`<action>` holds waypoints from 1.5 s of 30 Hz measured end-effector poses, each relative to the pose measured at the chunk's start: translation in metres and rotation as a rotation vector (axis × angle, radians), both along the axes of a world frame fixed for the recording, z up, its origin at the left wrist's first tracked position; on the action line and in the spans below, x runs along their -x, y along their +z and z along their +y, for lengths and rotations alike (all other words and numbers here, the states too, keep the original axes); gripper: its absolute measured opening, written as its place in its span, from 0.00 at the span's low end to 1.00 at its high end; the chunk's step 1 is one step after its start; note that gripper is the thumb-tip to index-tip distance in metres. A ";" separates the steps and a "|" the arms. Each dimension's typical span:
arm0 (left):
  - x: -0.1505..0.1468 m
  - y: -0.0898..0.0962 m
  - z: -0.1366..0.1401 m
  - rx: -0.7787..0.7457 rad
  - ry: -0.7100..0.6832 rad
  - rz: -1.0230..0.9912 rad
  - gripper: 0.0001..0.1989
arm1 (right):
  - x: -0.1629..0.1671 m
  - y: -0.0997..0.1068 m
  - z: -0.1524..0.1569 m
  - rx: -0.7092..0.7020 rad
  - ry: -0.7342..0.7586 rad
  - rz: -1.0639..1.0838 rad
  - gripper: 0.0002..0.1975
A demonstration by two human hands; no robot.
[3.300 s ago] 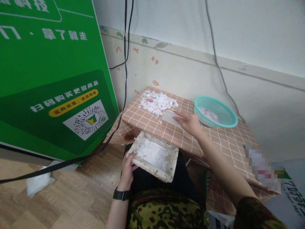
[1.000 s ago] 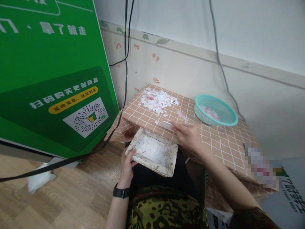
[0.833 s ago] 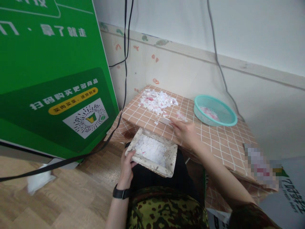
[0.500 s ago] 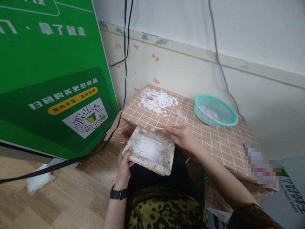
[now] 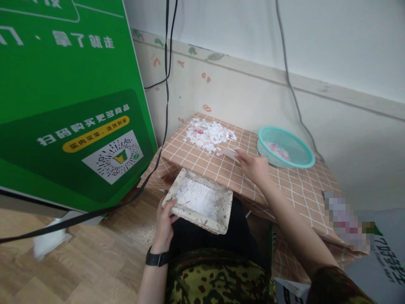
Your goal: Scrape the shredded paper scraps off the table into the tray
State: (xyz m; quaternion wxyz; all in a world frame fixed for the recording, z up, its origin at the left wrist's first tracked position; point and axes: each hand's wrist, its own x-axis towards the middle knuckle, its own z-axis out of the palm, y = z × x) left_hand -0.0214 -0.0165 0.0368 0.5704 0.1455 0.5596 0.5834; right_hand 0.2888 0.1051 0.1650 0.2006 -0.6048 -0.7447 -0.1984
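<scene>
My left hand grips the near left corner of a cream patterned tray-like box, its thumb over the rim. Inside the box lie many small white paper scraps. The box is held just off the table's front edge, above my lap. Out over the tabletop, my right hand pinches a flat white card between thumb and fingers. Close beyond the card spreads a heap of white paper scraps with some pink and red bits. The card covers part of the tabletop beside the heap.
A turquoise mesh basket with pinkish scraps stands at the back right of the table's checked brown cloth. Dark cables hang at the left, in front of a green cabinet. A grey cable runs down the wall.
My right hand has moved from the box's far edge, out and to the right over the table, with the card. The small scraps lying there are now covered. The box has hardly moved.
</scene>
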 end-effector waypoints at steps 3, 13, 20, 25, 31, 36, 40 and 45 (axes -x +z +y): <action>0.000 -0.001 0.000 -0.002 -0.002 0.004 0.26 | 0.007 0.000 0.007 0.040 0.047 0.006 0.18; 0.000 -0.003 0.000 -0.002 -0.002 0.003 0.27 | 0.011 0.012 0.004 0.018 -0.065 -0.028 0.19; -0.001 -0.003 0.000 0.008 -0.009 0.009 0.26 | 0.011 0.009 0.018 0.037 -0.036 -0.011 0.19; -0.001 -0.001 0.000 -0.001 -0.008 0.012 0.28 | 0.010 0.004 0.011 -0.012 -0.018 -0.001 0.19; -0.001 -0.003 -0.001 0.005 -0.015 0.011 0.27 | 0.013 0.008 0.007 0.035 -0.013 -0.006 0.18; -0.001 -0.004 -0.001 -0.008 -0.025 0.004 0.27 | 0.014 0.011 0.009 0.043 0.065 0.016 0.18; -0.001 -0.003 0.000 0.000 -0.026 0.003 0.27 | 0.016 0.014 0.011 0.076 0.147 -0.001 0.18; -0.002 -0.003 0.000 -0.002 -0.024 0.005 0.27 | 0.011 0.027 0.013 0.114 0.078 -0.051 0.18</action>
